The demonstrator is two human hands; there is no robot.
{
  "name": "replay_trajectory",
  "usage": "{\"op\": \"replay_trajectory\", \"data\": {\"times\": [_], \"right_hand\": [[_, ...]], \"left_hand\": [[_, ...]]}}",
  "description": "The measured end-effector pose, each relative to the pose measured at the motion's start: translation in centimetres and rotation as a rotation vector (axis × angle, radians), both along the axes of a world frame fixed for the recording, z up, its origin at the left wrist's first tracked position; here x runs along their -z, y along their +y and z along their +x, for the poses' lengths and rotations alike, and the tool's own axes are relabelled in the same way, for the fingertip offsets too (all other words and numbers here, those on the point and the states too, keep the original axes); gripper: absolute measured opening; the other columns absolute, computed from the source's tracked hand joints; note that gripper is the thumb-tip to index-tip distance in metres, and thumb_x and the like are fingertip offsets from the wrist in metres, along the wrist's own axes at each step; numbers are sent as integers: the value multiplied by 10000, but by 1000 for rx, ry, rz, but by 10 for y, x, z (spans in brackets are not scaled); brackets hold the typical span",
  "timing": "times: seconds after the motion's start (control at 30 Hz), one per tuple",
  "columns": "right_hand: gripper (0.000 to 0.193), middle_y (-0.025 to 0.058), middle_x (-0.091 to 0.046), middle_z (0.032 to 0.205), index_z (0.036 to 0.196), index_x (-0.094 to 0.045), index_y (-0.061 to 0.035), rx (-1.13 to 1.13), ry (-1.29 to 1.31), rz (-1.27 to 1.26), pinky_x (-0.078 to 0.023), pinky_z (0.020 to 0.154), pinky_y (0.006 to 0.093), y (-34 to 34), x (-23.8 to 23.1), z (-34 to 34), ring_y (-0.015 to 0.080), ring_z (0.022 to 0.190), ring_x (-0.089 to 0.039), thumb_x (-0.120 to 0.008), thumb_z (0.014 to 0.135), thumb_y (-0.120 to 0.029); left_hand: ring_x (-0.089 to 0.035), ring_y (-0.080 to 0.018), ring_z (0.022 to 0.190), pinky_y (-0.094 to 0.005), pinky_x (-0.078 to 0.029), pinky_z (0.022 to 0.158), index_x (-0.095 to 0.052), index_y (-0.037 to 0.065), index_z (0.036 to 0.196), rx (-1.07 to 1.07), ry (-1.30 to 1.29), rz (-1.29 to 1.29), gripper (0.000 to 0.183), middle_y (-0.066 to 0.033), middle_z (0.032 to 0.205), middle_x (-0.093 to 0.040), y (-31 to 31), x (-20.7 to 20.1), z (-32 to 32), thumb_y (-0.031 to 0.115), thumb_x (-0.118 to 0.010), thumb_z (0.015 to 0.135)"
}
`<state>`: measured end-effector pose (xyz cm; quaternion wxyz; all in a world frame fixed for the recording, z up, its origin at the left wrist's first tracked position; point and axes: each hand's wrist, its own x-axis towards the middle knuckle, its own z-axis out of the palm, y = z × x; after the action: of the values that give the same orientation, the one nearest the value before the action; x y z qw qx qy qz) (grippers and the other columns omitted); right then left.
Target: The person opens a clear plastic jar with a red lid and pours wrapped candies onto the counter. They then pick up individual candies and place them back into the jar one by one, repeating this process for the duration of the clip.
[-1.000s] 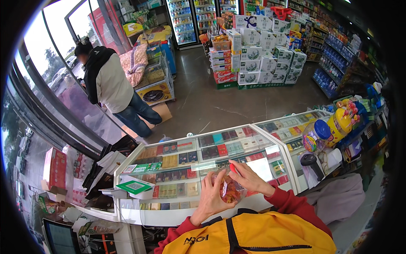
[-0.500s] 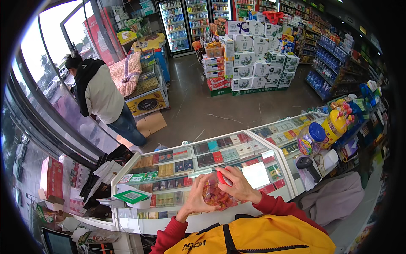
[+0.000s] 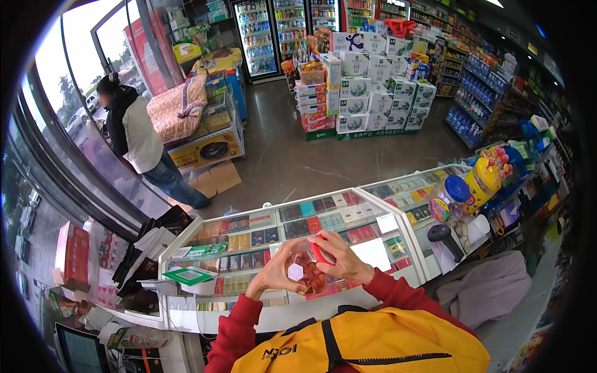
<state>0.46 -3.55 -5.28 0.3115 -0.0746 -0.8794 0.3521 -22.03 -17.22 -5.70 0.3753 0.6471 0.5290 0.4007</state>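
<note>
Left hand (image 3: 273, 273) cups clear jar (image 3: 305, 273); right hand (image 3: 339, 261) pinches red lid (image 3: 318, 252); glass counter (image 3: 280, 230) beneath.

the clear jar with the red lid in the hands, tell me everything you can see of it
The small clear plastic jar looks see-through, with reddish-brown contents that are too blurred to identify. Its round red lid sits at the upper right end, so the jar is tilted. The left hand cups the body from the left and below; the right hand has its fingers on the lid. The jar is held up in front of the glass display counter, touching nothing else.
</note>
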Motion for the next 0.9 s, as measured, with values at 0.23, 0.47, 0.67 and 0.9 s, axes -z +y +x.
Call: {"op": "replay_trajectory", "data": {"times": [0.23, 0.47, 0.67, 0.9], "right_hand": [[702, 214, -515, 1382, 1503, -541, -97, -23, 27, 7, -440, 1118, 480, 7, 13, 4, 409, 1299, -510, -689, 891, -407], [726, 205, -496, 1427, 1521, -526, -97, 15, -92, -163, -425, 1141, 465, 2, -2, 14, 387, 1341, -497, -706, 915, -452], [870, 270, -532, 1378, 1571, -438, 14, 162, -438, -441, -425, 1125, 439, -2, -21, 18, 377, 1325, -504, -612, 998, -617], [742, 240, -556, 1308, 1485, -526, 46, 225, -244, -380, -409, 1105, 427, -13, -4, 3, 372, 1249, -526, -655, 996, -496]], "left_hand": [[-417, -286, 1477, -437, -357, 1252, -325, 143, 1629, 88, -138, -99, 1256, -134, 1566, -386, 12, 3, -7, 189, -961, 547], [-449, -315, 1440, -452, -408, 1203, -349, 143, 1616, 18, -44, -65, 1236, -151, 1500, -430, 7, -6, 7, 303, -968, 558], [-404, -445, 1442, -523, -367, 1208, -388, 114, 1573, -184, 248, 41, 1212, -227, 1509, -422, -11, -18, 45, 366, -967, 539], [-373, -424, 1480, -526, -351, 1225, -415, 67, 1546, -258, 197, 100, 1183, -188, 1520, -468, -20, -13, 51, 321, -961, 528]]}}
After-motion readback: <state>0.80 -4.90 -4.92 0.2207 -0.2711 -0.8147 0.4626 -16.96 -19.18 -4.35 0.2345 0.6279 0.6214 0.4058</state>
